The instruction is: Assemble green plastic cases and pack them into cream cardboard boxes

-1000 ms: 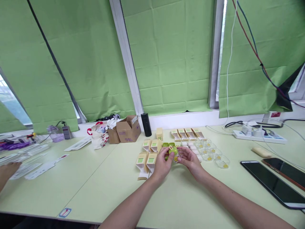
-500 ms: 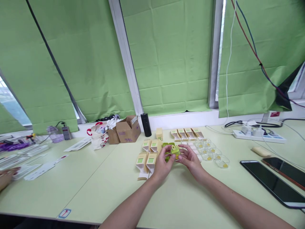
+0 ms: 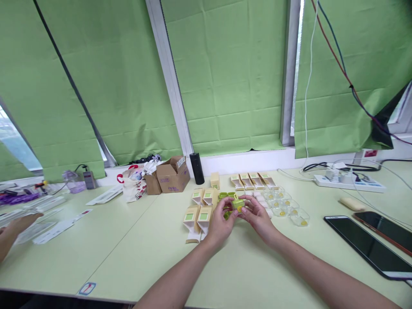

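Between my two hands is a small green case (image 3: 238, 204) with a loop on top and a yellow spot at its lower front. My left hand (image 3: 222, 218) grips its left side, fingers curled behind it. From the other side my right hand (image 3: 258, 216) holds it with thumb and fingers. More green cases (image 3: 226, 195) lie just behind my left hand and are partly hidden by it. Cream cartons with green labels (image 3: 190, 216) stand open to the left. Clear plastic shells (image 3: 299, 217) with yellow bits in them are grouped to the right, beside some whitish pieces partly covered by my right hand.
Further cartons (image 3: 245, 181) stand in a row behind. A black cylinder (image 3: 197, 168), a cardboard box (image 3: 174, 175) and a cloth bag (image 3: 131, 184) are at the back. Right are a power strip (image 3: 349, 183) and two phones (image 3: 363, 244). Another person's hand (image 3: 22, 225) reaches in at far left.
The green case has turned a little in my hands, so its loop looks narrower and its yellow spot shows more clearly. The other person's hand has moved further into view.
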Available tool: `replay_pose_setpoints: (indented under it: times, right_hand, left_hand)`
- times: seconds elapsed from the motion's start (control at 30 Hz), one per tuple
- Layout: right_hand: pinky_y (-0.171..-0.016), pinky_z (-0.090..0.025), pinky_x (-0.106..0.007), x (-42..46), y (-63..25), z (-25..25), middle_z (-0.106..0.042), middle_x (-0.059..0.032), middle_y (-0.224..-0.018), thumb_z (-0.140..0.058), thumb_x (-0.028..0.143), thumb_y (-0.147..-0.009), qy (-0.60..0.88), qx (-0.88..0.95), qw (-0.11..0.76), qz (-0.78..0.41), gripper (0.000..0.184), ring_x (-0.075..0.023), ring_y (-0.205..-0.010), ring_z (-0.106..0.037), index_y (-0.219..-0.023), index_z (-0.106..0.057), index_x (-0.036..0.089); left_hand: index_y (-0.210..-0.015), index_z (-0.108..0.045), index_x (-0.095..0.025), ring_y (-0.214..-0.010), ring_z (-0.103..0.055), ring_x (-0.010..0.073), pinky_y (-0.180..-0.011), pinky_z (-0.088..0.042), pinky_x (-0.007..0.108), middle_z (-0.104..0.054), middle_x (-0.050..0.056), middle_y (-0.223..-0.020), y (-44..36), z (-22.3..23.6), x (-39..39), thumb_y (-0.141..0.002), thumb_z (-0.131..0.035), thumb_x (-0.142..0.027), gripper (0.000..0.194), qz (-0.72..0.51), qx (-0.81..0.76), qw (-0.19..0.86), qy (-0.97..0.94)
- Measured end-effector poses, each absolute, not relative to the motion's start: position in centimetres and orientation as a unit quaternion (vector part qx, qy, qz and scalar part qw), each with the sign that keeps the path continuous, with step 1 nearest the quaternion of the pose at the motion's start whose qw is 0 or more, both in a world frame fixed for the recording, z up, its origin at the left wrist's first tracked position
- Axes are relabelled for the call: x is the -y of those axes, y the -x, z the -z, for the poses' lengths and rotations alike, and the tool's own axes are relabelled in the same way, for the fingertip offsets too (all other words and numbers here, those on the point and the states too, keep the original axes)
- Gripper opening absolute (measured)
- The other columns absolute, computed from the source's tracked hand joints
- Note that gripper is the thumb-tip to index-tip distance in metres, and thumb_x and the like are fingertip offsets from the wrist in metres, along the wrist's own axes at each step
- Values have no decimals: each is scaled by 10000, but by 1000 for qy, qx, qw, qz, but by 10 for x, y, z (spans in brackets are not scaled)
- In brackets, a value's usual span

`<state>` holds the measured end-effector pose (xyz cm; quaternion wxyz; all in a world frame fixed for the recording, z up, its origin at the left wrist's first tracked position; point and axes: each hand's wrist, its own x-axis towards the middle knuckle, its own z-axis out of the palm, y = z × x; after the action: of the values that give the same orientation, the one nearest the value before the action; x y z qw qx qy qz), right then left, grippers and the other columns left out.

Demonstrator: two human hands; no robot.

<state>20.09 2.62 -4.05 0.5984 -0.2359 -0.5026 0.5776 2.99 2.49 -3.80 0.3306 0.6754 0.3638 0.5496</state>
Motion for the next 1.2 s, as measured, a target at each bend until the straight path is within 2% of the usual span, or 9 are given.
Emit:
replay_pose_setpoints:
  times: [0.17, 0.27, 0.43, 0.67, 0.83, 1.03, 1.2]
  right_hand:
    - [-990, -595, -473, -25, -202, 37, -759, -43, -1042, -934, 486, -768, 216, 486, 602, -596, 477, -236, -949, -745, -1148, -713, 302]
    - [-1008, -587, -486, -24, -201, 36, -786, -41, -1007, -903, 447, -814, 184, 446, 596, -642, 447, -237, -935, -761, -1187, -705, 302]
    - [-995, -596, -515, -32, -204, 44, -826, -69, -1061, -831, 370, -854, 154, 369, 575, -714, 401, -279, -966, -799, -1219, -687, 287]
    - [-986, -603, -492, -40, -205, 54, -832, -83, -1104, -729, 302, -920, 161, 341, 578, -724, 294, -272, -980, -809, -1209, -674, 284]
    - [-912, -616, -460, -35, -206, 48, -827, -71, -1066, -803, 321, -874, 167, 346, 578, -720, 405, -257, -923, -796, -1256, -672, 286]
    - [-800, -604, -400, -28, -203, 41, -780, -25, -951, -960, 328, -722, 198, 343, 615, -681, 586, -234, -876, -749, -1232, -675, 282]
    - [-837, -582, -400, -26, -201, 40, -758, -36, -1066, -1009, 340, -638, 223, 385, 632, -635, 692, -229, -913, -724, -1238, -667, 290]
  left_hand:
    - [-1279, -645, -237, -1120, -657, 240, -1008, -556, 412, -682, 102, -1240, -30, 37, -24, -951, -750, -397, 380, -556, -372, 311, -675]
    - [-1324, -620, -236, -1131, -649, 243, -1001, -548, 399, -676, 106, -1229, -30, 36, -24, -955, -748, -426, 434, -572, -367, 305, -667]
    - [-1342, -595, -238, -1153, -648, 236, -1032, -540, 391, -675, 94, -1196, -30, 38, -24, -999, -688, -434, 405, -584, -340, 339, -655]
    - [-1329, -606, -236, -1174, -659, 241, -1062, -534, 404, -685, 105, -1232, -30, 39, -23, -1012, -667, -417, 369, -569, -351, 339, -661]
    - [-1321, -608, -239, -1180, -660, 249, -1055, -538, 413, -686, 106, -1232, -29, 40, -25, -1011, -666, -427, 367, -569, -359, 332, -662]
    - [-1347, -583, -243, -1189, -653, 249, -1036, -531, 406, -673, 109, -1252, -29, 43, -28, -999, -685, -460, 423, -562, -370, 329, -663]
    - [-1374, -560, -236, -1213, -644, 257, -1047, -520, 417, -668, 120, -1293, -30, 42, -25, -940, -766, -486, 542, -556, -370, 344, -660]
